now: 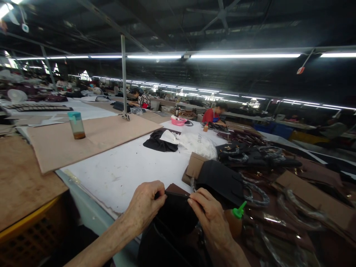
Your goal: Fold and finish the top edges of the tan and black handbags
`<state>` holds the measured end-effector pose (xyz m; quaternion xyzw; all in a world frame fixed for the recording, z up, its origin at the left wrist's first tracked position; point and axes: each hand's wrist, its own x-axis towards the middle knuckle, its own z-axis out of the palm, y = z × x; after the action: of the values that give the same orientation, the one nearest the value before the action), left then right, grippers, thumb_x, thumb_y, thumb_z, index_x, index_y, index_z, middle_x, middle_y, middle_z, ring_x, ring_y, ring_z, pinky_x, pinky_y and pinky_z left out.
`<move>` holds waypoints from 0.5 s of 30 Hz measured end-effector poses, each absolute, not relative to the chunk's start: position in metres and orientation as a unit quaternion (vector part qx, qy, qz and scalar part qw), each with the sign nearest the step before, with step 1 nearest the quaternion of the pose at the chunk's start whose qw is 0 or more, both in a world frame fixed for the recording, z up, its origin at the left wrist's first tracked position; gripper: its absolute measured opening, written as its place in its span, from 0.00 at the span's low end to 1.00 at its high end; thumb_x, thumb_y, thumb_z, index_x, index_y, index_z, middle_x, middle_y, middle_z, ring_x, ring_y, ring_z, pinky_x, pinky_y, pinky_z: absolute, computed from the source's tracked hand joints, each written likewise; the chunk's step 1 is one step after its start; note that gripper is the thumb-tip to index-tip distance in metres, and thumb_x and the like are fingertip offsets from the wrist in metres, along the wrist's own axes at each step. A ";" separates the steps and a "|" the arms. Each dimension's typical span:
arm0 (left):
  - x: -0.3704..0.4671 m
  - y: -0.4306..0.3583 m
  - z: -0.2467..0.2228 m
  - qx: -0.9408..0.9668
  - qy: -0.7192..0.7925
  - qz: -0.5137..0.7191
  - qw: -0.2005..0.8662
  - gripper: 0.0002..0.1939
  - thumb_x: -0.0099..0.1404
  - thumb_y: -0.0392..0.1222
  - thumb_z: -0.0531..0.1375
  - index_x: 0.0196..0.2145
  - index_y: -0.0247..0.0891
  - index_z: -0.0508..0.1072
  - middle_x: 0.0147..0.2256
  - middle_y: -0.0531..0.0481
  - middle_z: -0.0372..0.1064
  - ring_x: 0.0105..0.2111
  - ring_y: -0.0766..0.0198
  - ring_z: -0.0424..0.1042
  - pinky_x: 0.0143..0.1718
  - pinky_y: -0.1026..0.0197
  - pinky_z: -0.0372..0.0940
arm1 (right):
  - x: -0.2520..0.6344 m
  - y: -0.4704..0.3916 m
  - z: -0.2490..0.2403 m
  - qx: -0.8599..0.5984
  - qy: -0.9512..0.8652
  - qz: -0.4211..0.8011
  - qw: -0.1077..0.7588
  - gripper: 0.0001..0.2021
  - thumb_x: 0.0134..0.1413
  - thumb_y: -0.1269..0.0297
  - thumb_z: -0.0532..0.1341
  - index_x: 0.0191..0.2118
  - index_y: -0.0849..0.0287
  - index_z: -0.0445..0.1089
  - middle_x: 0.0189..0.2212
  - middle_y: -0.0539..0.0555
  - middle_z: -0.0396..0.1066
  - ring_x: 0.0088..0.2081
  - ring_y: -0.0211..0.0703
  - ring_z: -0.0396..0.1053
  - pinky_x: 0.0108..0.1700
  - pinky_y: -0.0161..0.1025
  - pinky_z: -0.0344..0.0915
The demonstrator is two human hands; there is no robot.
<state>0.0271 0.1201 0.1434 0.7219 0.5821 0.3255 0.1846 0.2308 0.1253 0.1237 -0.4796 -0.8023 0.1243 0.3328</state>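
My left hand (147, 202) pinches the upper left edge of a black fabric piece (178, 213), thumb against curled fingers. At the other end of that edge, my right hand (208, 211) grips it between thumb and fingertips. The edge runs nearly straight between the two hands, and the dark material hangs below it, its lower part too dark to make out. Just right of my right hand stands a glue bottle (235, 220) with a green nozzle, partly hidden. Behind the hands lies a black bag panel (219, 180) beside a piece of brown cardboard (196, 165).
Brown and black bag parts with plastic-wrapped handles (300, 207) crowd the right side. A white plastic bag (198, 144) and black cloth (160, 142) lie ahead. A cup with a turquoise lid (76, 126) stands on a beige board (111, 135). A yellow basket (36, 233) sits lower left. Co-workers sit farther back.
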 end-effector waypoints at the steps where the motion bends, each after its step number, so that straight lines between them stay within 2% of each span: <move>1: 0.028 0.120 0.143 0.716 0.587 0.330 0.184 0.07 0.53 0.35 0.53 0.19 0.37 0.59 0.19 0.57 0.58 0.23 0.69 0.58 0.25 0.67 0.50 | 0.231 0.125 0.124 -0.481 -0.802 0.125 0.332 0.12 0.60 0.62 0.49 0.33 0.57 0.67 0.31 0.52 0.63 0.34 0.40 0.63 0.37 0.36 0.59; 10: 0.032 0.120 0.143 0.690 0.608 0.346 0.186 0.07 0.51 0.33 0.51 0.18 0.37 0.60 0.18 0.57 0.56 0.21 0.69 0.56 0.25 0.67 0.48 | 0.232 0.127 0.124 -0.484 -0.806 0.121 0.318 0.12 0.60 0.62 0.49 0.32 0.57 0.67 0.31 0.51 0.63 0.33 0.39 0.63 0.36 0.35 0.59; 15: 0.033 0.121 0.143 0.680 0.614 0.354 0.189 0.06 0.50 0.33 0.51 0.17 0.37 0.60 0.17 0.57 0.55 0.21 0.70 0.55 0.24 0.67 0.48 | 0.226 0.133 0.123 -0.456 -0.834 0.001 0.311 0.07 0.58 0.65 0.53 0.35 0.55 0.68 0.33 0.51 0.66 0.34 0.41 0.63 0.38 0.39 0.57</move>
<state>0.0329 0.1212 0.1427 0.6796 0.6138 0.3544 0.1892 0.2263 0.1325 0.1227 -0.4563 -0.8337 0.0013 0.3111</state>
